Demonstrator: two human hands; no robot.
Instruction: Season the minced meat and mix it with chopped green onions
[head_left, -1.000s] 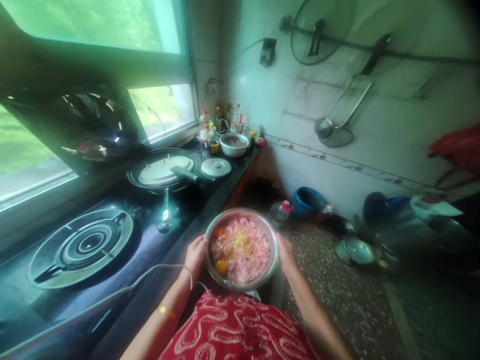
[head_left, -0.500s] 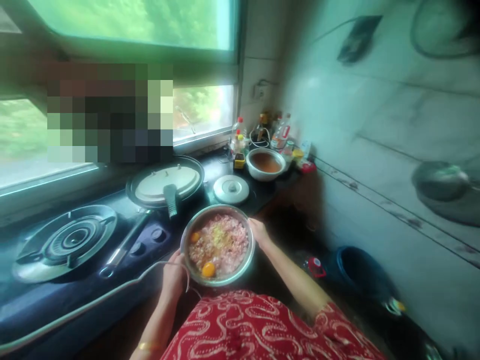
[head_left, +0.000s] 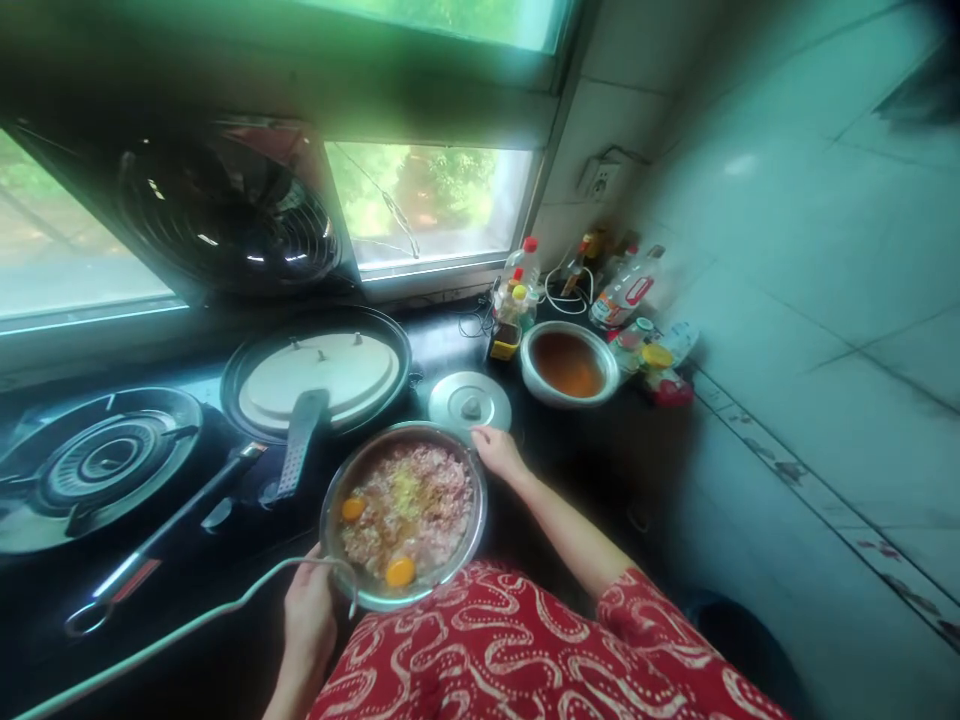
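Both hands grip one steel bowl (head_left: 458,545) by its rim, at the edge of a dark counter (head_left: 517,500). The left hand (head_left: 309,620) holds the near-left rim, fingers curled under the edge and thumb toward the top; how tightly they close cannot be told, since the bowl hides them. The right hand (head_left: 496,452) holds the far-right rim, fingers bent over the edge and touching the metal.

Between the two sets of fingers, inside the bowl, lies pink minced meat (head_left: 431,490) with two raw egg yolks (head_left: 400,571), one near the left hand's fingers, the other at the bowl's left side. Brown liquid shows among the meat.

Just beyond the right hand's fingers sits a small round metal lid (head_left: 469,402). Further out from them stands a white bowl (head_left: 536,385) holding a red-brown liquid, with bottles (head_left: 517,285) clustered behind it near the window. Beyond the left hand's fingers, a lidded black pan (head_left: 247,350) rests on the stove, its handle pointing toward the steel bowl. A pale cable (head_left: 187,625) runs across the counter and passes over the left hand.
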